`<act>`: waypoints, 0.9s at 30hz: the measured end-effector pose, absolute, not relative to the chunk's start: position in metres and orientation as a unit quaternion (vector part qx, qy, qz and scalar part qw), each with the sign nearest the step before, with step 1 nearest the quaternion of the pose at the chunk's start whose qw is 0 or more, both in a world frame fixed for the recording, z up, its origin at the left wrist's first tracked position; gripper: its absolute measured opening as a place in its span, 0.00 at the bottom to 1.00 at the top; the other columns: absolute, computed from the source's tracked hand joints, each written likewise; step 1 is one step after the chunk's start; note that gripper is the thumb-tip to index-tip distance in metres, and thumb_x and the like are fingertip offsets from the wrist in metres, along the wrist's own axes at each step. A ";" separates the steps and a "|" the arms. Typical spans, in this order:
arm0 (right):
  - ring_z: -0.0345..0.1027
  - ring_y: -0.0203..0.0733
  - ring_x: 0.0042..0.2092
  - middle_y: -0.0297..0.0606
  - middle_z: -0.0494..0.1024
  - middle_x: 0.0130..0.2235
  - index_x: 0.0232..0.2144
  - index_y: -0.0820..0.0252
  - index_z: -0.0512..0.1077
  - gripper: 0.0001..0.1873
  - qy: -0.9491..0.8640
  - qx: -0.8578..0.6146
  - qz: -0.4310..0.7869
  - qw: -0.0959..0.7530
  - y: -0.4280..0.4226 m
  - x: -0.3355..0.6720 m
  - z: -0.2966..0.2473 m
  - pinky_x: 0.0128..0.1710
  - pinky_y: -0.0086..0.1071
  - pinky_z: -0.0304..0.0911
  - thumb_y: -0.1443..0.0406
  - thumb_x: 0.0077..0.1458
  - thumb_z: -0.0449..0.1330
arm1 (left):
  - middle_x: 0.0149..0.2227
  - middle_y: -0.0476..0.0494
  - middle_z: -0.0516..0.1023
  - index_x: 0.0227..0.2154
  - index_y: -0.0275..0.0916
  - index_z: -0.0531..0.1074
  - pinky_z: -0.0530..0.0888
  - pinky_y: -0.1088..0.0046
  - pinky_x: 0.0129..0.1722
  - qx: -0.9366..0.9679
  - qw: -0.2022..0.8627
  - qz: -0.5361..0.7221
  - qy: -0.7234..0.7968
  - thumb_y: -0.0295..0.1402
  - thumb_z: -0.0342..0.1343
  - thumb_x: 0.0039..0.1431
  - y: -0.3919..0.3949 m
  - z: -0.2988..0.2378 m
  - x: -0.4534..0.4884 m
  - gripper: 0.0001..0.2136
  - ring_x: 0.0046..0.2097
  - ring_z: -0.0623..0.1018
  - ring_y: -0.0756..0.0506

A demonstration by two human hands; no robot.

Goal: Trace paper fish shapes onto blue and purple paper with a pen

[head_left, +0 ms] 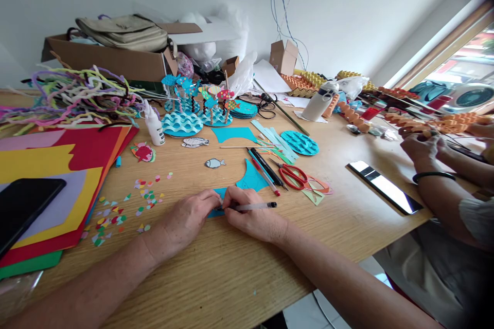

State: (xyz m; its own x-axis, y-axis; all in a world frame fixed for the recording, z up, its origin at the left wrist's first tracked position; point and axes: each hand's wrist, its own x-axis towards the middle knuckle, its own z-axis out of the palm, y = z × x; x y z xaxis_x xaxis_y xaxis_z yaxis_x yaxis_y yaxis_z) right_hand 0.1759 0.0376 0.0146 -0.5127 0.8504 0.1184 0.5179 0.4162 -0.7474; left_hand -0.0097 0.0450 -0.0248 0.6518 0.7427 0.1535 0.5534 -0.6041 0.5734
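Pale pen [252, 206] lengthwise crosswise, tip leftward

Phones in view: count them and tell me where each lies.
2. A black phone lies on the coloured sheets at far left, cut off by the frame; another phone lies on the table at right, near a co-worker's hand. Others could be hidden.

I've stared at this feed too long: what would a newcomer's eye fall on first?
Probably the tangle of colorful fuzzy stems heaped at the back left, with a stack of bright sheets in front of it. Next might come the red-handled scissors, right of center beside some pens. Front and center, the right hand holds a pale pen at a blue piece.
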 end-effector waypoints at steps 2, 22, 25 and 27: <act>0.55 0.30 0.23 0.27 0.64 0.21 0.24 0.59 0.63 0.07 -0.805 -0.425 0.332 0.249 0.038 0.176 0.015 0.24 0.24 0.51 0.75 0.43 0.52 | 0.42 0.47 0.72 0.40 0.41 0.68 0.68 0.71 0.44 0.876 0.241 0.192 0.371 0.23 0.40 0.61 0.045 -0.025 -0.010 0.13 0.43 0.72 0.47; 0.57 0.31 0.25 0.27 0.65 0.23 0.26 0.59 0.63 0.07 -0.805 -0.424 0.349 0.224 0.037 0.174 0.023 0.26 0.24 0.53 0.75 0.45 0.53 | 0.38 0.47 0.71 0.36 0.40 0.66 0.68 0.72 0.40 0.869 0.261 0.198 0.370 0.23 0.40 0.59 0.045 -0.022 -0.009 0.12 0.40 0.71 0.47; 0.58 0.31 0.25 0.27 0.67 0.23 0.26 0.59 0.63 0.07 -0.809 -0.421 0.343 0.225 0.038 0.174 0.020 0.26 0.24 0.54 0.75 0.45 0.53 | 0.39 0.47 0.71 0.38 0.40 0.66 0.67 0.71 0.42 0.868 0.267 0.201 0.367 0.23 0.40 0.59 0.046 -0.021 -0.009 0.12 0.41 0.71 0.47; 0.60 0.31 0.26 0.29 0.69 0.25 0.26 0.59 0.64 0.07 -0.813 -0.419 0.332 0.230 0.038 0.173 0.018 0.26 0.24 0.54 0.75 0.45 0.53 | 0.40 0.47 0.71 0.38 0.40 0.66 0.67 0.71 0.43 0.866 0.273 0.202 0.368 0.23 0.40 0.59 0.045 -0.021 -0.008 0.12 0.41 0.71 0.47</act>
